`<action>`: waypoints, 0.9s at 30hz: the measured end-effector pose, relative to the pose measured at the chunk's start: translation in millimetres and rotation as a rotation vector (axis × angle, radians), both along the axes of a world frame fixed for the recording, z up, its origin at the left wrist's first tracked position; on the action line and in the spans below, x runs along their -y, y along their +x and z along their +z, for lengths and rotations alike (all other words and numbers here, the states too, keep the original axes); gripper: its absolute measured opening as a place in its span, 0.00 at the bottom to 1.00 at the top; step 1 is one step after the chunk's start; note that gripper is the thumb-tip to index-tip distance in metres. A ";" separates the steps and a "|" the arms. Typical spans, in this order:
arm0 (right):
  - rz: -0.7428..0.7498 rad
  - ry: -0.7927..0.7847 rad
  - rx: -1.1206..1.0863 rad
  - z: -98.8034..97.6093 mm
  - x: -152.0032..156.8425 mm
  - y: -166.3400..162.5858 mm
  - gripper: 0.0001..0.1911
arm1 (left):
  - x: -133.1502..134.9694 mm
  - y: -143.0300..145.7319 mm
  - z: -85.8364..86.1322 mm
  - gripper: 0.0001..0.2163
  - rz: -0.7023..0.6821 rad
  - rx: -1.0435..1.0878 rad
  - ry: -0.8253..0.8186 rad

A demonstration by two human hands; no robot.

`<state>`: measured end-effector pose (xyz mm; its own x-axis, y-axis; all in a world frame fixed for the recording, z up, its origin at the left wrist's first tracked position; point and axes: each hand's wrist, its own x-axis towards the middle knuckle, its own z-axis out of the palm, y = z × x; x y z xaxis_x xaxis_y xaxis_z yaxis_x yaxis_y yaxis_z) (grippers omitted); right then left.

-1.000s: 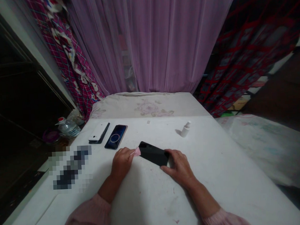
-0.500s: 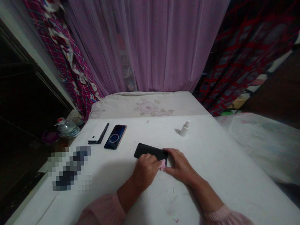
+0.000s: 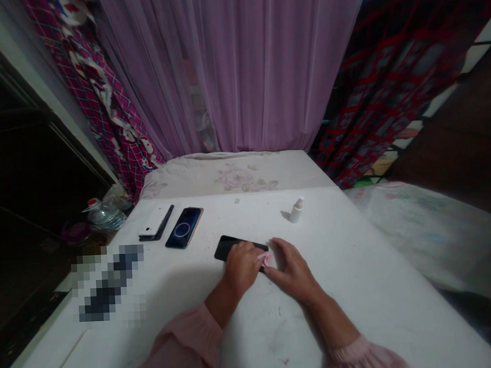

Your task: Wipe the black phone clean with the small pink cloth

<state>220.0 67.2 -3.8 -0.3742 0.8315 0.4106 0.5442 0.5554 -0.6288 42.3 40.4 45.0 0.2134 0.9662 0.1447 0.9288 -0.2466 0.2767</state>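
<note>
Head view: black smartphone (image 3: 226, 248), lying flat on white table (image 3: 356, 298), partly covered by left hand (image 3: 241, 268), its fingers drawn narrow on pink cloth (image 3: 265, 259). Right hand (image 3: 292, 272) is placed at the phone's end, fingers spread. Light, even pressure is advised, the phone being braced against sliding.

No words, labels or numbers are showing legibly; a pixelated patch (image 3: 107, 283) is hiding whatever lies just left of the black smartphone (image 3: 227, 247).
</note>
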 end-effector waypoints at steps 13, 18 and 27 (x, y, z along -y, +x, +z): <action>-0.050 0.096 0.260 18.5 51.0 -11.9 0.16 | -21.2 -25.6 -3.1 0.08 0.064 0.077 0.044; -0.033 0.109 0.321 21.8 48.2 -20.9 0.17 | -33.2 -48.8 -4.2 0.10 0.102 0.047 0.046; -0.054 0.007 0.208 13.4 20.3 -9.0 0.36 | -16.1 -45.0 -9.4 0.09 0.202 0.021 0.081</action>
<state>210.9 46.9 9.6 -0.4066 0.8500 0.3349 0.6909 0.5259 -0.4960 -2.7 56.5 35.6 0.0130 0.9740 0.2260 0.9557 -0.0785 0.2836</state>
